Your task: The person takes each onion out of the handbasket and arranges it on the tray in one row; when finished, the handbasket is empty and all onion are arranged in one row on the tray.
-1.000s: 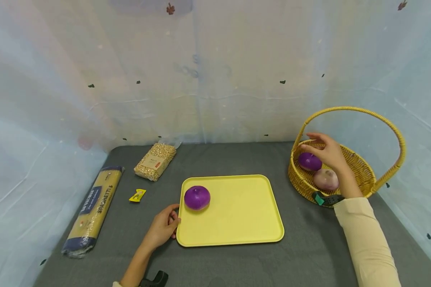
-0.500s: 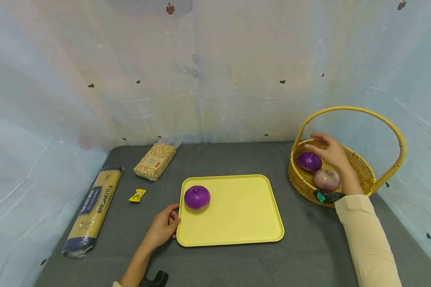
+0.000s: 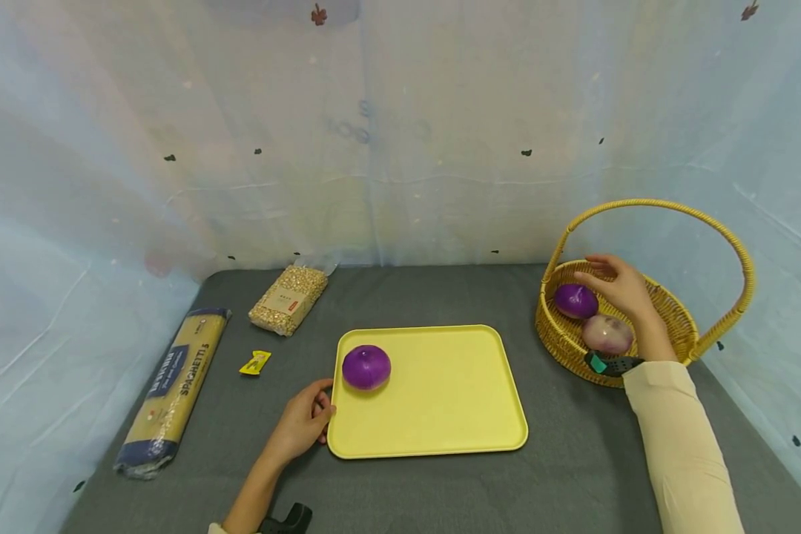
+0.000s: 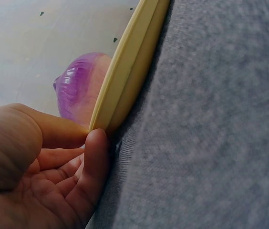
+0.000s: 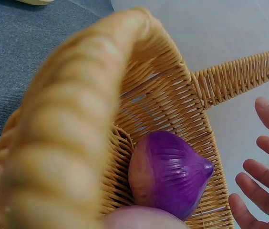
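Pinching the near-left edge of the yellow tray [image 3: 434,397] between thumb and finger, your left hand [image 3: 300,423] rests at the gray cloth [image 3: 427,493]. One purple onion [image 3: 366,367] sits on that tray, toward its far left corner. Left of your hand: a spaghetti pack [image 3: 173,393] lying slantwise, and a small yellow candy [image 3: 256,363] between pack and tray. Off right, the wicker basket [image 3: 561,352], handle up; inside, a pale onion [image 3: 607,334] just beside a second purple one. Your right hand [image 3: 619,288] is over the basket, released, fingers apart, clear of both onions. Farther back, a grain bag [image 3: 289,299], then a pale plastic sheet [image 3: 440,111].
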The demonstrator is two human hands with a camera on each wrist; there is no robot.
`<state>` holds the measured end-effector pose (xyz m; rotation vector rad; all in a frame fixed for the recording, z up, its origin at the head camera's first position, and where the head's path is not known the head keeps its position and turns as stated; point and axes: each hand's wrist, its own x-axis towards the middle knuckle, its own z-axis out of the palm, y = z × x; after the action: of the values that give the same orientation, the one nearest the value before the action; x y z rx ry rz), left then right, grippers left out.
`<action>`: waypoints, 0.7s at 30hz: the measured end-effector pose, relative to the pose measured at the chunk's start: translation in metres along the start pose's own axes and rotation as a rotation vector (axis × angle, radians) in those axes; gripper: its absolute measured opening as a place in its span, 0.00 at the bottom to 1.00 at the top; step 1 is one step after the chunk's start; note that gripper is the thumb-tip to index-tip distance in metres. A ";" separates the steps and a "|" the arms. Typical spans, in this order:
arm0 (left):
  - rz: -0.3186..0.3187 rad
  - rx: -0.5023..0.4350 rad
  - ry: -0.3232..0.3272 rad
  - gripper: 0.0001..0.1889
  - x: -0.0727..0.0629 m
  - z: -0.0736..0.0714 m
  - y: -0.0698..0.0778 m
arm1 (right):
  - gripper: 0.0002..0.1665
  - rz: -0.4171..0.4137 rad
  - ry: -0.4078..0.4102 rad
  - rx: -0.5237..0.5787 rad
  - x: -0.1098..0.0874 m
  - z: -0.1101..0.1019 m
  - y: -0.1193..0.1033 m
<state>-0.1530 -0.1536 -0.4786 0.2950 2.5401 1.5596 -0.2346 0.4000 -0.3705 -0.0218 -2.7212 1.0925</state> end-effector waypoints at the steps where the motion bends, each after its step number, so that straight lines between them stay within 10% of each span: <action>1: -0.004 0.004 0.000 0.22 0.000 0.000 0.000 | 0.38 0.000 0.001 0.000 0.000 0.000 0.000; 21: 0.019 0.000 -0.010 0.22 0.000 0.000 -0.002 | 0.41 0.057 -0.008 0.014 0.005 -0.008 0.006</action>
<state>-0.1530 -0.1546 -0.4803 0.3270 2.5367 1.5608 -0.2379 0.4105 -0.3678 -0.0930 -2.7356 1.1293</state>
